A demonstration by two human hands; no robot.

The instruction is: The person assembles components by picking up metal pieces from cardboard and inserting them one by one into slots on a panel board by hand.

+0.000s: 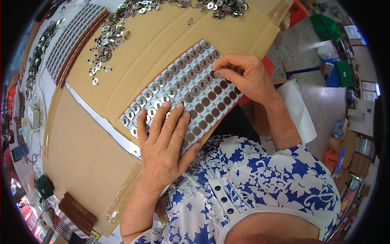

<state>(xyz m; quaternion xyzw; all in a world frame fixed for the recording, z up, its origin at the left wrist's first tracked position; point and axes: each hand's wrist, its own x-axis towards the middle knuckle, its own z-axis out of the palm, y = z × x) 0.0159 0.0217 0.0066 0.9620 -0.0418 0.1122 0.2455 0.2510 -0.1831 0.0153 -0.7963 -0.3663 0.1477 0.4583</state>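
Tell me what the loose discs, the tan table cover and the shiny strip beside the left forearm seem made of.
Loose discs: likely metal, smooth, judging by silvery glints.
Tan table cover: looks like cardboard, mostly matt, with straight creases and a ragged edge.
Shiny strip: probably clear plastic tape, glossy; tan shows through it and it catches highlights.

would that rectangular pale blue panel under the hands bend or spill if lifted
The flat rectangular pale blue panel looks fairly stiff, given its straight edges. Tilting might shed its small, round silver metal discs, since no cover lies over them.
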